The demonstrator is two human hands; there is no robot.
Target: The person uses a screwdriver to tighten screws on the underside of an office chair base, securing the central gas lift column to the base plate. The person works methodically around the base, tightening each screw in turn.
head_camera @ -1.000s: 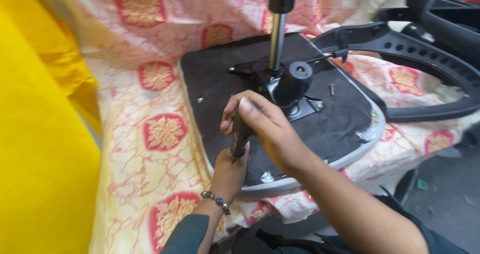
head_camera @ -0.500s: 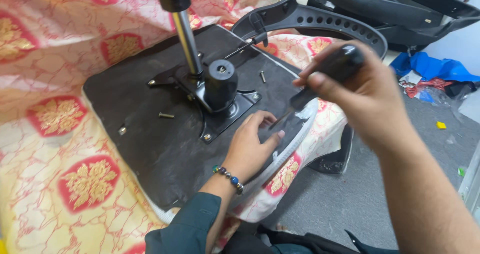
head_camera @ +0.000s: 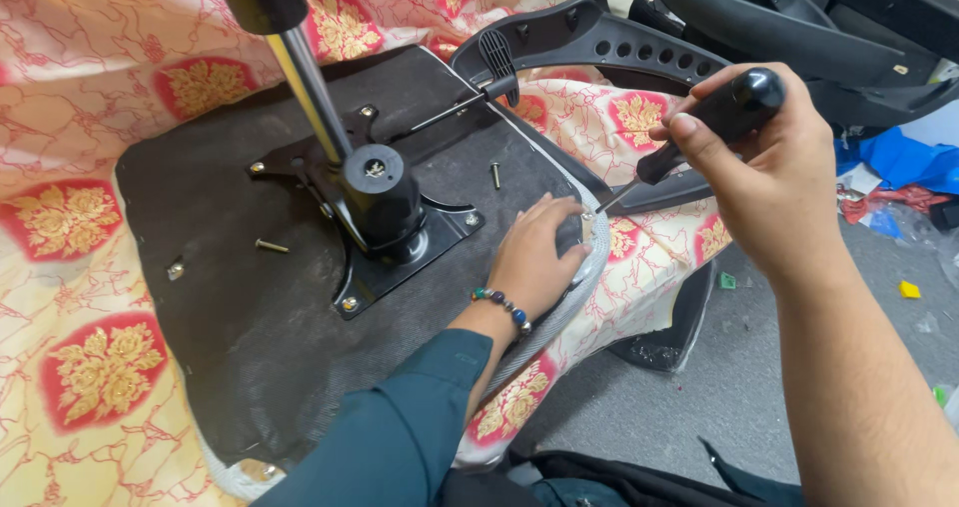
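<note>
While left hand (head_camera: 534,257) presses seat edge (head_camera: 589,267), right hand (head_camera: 759,157) grips screwdriver (head_camera: 714,127)

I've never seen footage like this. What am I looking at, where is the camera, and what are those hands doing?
No machine here: a person wears a camera on the head, looking down at their own hands. An upturned chair seat lies on a patterned cloth, its black metal plate and post pointing up. Loose screws lie on the seat. The left hand presses on the seat's edge. The right hand grips a black-handled screwdriver, its tip at that edge.
</note>
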